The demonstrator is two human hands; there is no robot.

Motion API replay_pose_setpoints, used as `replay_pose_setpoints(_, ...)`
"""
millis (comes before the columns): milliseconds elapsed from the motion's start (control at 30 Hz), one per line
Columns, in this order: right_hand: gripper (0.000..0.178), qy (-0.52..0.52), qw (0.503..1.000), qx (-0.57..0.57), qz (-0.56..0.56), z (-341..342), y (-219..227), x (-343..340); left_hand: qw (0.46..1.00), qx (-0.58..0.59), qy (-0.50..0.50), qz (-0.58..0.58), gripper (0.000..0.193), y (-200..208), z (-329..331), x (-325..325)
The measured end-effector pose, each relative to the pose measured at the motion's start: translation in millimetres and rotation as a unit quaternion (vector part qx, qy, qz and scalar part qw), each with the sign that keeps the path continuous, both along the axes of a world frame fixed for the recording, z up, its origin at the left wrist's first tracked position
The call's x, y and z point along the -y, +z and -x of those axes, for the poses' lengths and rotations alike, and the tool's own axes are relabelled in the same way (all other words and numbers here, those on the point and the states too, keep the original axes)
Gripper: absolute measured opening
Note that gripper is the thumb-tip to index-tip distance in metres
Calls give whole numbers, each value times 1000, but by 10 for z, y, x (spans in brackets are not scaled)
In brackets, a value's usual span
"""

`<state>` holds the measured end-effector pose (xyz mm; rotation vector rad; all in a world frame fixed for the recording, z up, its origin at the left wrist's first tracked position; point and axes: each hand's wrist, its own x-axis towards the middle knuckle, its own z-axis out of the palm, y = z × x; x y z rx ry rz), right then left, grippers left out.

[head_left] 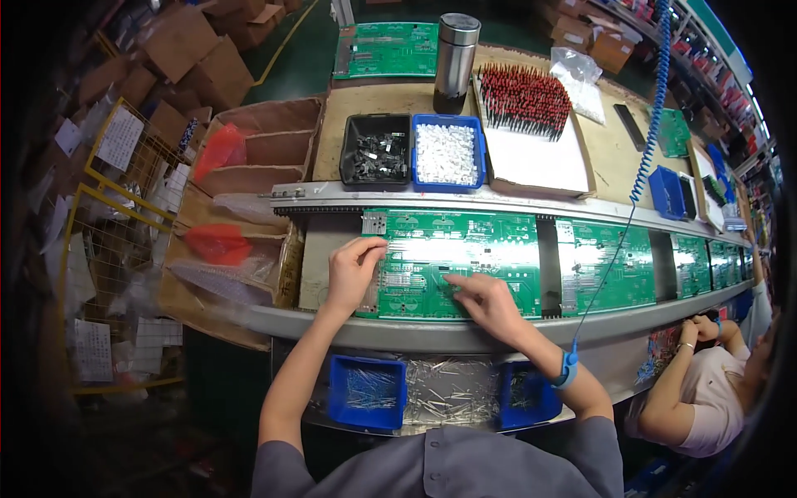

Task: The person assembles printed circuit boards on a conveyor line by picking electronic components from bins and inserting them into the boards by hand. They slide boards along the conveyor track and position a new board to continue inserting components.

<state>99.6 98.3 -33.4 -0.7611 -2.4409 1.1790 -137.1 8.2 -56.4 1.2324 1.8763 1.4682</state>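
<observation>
Green circuit board [452,259], one, is lying flat behind the grey front rail [398,329], directly ahead of the person. Left hand [350,272] is bending over its nine-o'clock edge, thumb and fingertips drawing together; whether they are grasping a small part, I cannot tell. Right hand [491,302] is hanging over its five-o'clock quarter, index finger extending toward the centre; its grip I cannot tell. Progress, by judgement: partway, a few small dark components sitting on the board while broad areas are showing none; the remaining count is not showing. Surroundings: at three o'clock, a second board [633,270] is lying; at eleven, a black bin [375,180] is holding dark parts; at twelve, a blue bin [448,185] is holding white ones, a steel flask [456,66] standing behind; at one, red-and-black pieces [523,93] are bristling; at four, a co-worker [706,411] is sitting.
</observation>
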Motion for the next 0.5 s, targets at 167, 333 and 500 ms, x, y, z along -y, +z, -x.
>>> replay_pose_setpoints(167, 20, -5, 999, -46, -21, 34, -117, -1, 980, -191, -29, -47, 10, 17, 115, -100)
replay_pose_setpoints(333, 14, -3, 997, -62, -47, 32, -153, -17, 956, -280, -45, -73, 7, -40, 168, -178)
replay_pose_setpoints(500, 13, -2, 998, -42, -54, 8, -100, -33, 961, -265, -43, -61, 10, -66, 169, -217)
